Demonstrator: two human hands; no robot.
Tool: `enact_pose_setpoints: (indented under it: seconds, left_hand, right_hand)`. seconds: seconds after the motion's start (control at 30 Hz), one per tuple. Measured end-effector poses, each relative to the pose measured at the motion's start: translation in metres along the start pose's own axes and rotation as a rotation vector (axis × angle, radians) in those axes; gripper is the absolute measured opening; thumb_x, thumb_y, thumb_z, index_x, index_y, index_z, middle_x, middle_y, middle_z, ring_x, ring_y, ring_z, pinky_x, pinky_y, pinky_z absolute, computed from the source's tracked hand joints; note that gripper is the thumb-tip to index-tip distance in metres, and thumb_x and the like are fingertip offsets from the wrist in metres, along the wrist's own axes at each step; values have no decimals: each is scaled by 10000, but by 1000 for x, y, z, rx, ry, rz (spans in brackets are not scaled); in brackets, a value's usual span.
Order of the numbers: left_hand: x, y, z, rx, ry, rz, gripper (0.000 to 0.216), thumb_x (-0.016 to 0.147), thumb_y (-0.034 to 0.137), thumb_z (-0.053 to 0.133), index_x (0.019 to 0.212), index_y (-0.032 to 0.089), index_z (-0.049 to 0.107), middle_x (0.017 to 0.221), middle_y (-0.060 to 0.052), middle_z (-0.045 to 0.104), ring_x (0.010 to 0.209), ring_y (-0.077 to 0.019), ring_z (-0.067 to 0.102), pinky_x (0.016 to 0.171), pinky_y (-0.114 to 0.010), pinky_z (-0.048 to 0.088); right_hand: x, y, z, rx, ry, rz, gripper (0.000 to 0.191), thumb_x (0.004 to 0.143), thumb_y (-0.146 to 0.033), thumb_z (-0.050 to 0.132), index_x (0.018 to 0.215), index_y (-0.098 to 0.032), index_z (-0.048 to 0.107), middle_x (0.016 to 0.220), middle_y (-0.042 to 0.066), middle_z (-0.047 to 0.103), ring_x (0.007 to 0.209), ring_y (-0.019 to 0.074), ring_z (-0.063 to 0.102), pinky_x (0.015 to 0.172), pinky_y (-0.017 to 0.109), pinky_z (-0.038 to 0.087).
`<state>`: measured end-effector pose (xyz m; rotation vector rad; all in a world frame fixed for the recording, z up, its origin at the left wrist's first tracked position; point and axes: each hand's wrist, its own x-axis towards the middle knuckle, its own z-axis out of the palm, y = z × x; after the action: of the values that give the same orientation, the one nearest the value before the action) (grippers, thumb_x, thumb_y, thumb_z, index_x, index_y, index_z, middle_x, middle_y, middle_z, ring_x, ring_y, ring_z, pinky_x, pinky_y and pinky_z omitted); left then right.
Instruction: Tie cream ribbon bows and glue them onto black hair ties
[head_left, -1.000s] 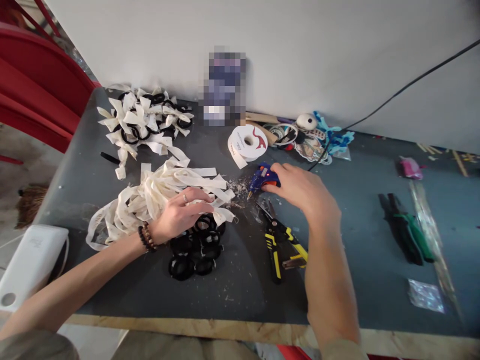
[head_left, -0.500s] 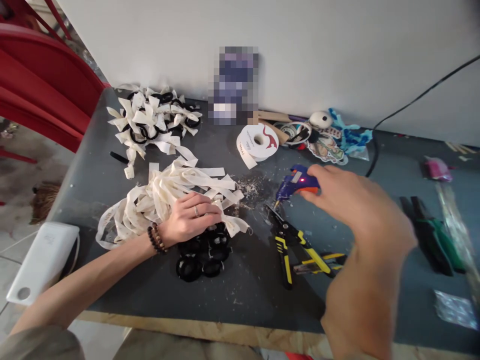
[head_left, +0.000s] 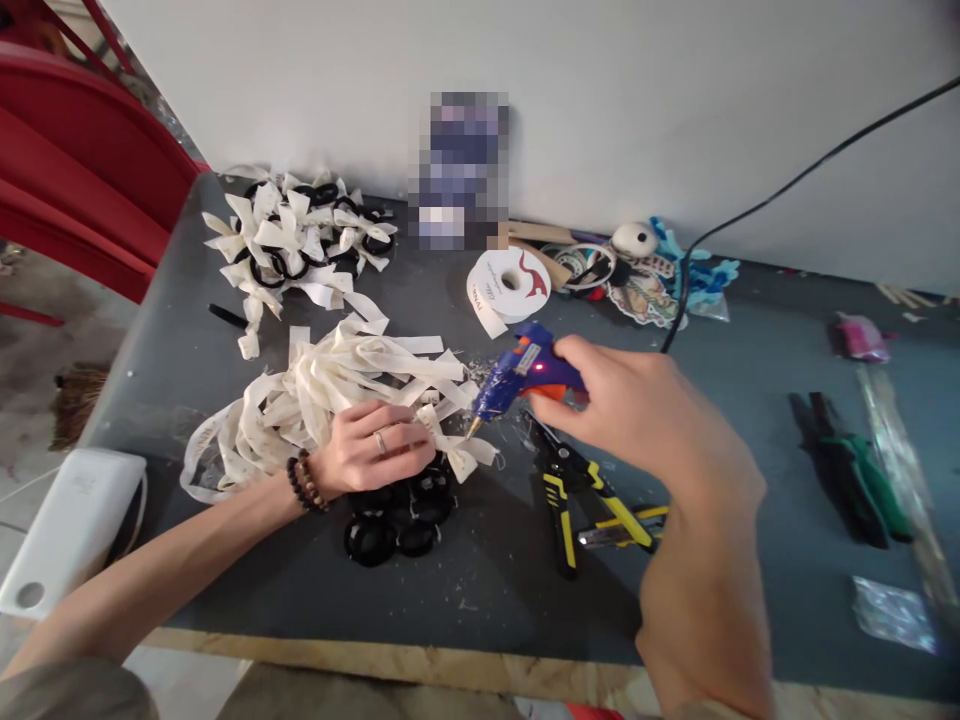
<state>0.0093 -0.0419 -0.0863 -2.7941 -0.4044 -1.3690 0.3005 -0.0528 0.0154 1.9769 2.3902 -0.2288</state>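
Observation:
My left hand (head_left: 381, 443) pinches a cream ribbon bow (head_left: 463, 450), whose loose ends stick out to the right of my fingers. In my right hand (head_left: 607, 385) is a blue hot glue gun (head_left: 517, 370) with its red light lit. Its nozzle points down and left, right at the bow; whether it touches cannot be made out. Beneath my left hand lie several black hair ties (head_left: 371, 540). A heap of cut cream ribbon strips (head_left: 322, 370) spreads behind and left of that hand.
Finished-looking bows on black hair ties (head_left: 292, 235) are piled at the back left. A ribbon spool (head_left: 510, 290) stands behind the glue gun. Yellow-black pliers (head_left: 562, 500) lie in front of it, green-handled pliers (head_left: 855, 470) farther right. A white power bank (head_left: 71, 530) sits at the left edge.
My right hand has brought the glue gun leftward and down, from above the pliers to the bow. My left hand keeps its pinch on the bow in nearly the same place.

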Motion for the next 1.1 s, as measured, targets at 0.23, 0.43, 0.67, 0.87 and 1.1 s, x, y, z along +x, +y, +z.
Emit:
enact_pose_setpoints:
  seconds: [0.23, 0.43, 0.67, 0.87, 1.1]
  left_hand:
    - [-3, -1, 2, -4, -14, 18, 75, 956, 145, 709, 904, 198, 698, 895, -8, 820, 809, -173, 781, 677, -283, 599]
    - [-5, 0, 3, -43, -11, -8, 44, 960, 133, 706, 945, 174, 712, 994, -37, 840, 862, -178, 792, 687, -278, 612]
    - [-5, 0, 3, -57, -16, -30, 51, 951, 145, 724, 971, 191, 713, 976, -27, 835, 841, -172, 778, 699, -286, 601]
    - [-4, -1, 3, -56, -19, -22, 40, 950, 139, 724, 956, 178, 715, 975, -32, 837, 831, -173, 780, 700, -286, 604]
    - [-4, -2, 3, -70, -11, -25, 47, 936, 132, 737, 960, 170, 723, 979, -44, 837, 827, -178, 781, 679, -291, 603]
  right_hand:
    - [-1, -10, 11, -82, 132, -226, 155, 932, -327, 607, 874, -231, 501, 653, 1, 561, 564, 200, 551, 550, 310, 305]
    - [1, -12, 13, -93, 126, -264, 156, 935, -281, 649, 901, -220, 509, 672, 3, 580, 589, 214, 595, 557, 314, 324]
    - [0, -12, 13, -92, 107, -287, 123, 968, -239, 617, 908, -214, 512, 693, 16, 599, 606, 220, 607, 580, 329, 345]
    - [0, -8, 14, -89, 93, -298, 123, 978, -239, 600, 909, -224, 499, 696, 12, 595, 628, 232, 631, 569, 325, 361]
    - [-2, -5, 12, -94, 61, -282, 73, 1007, -245, 546, 942, -211, 542, 762, 49, 658, 654, 230, 649, 584, 326, 385]
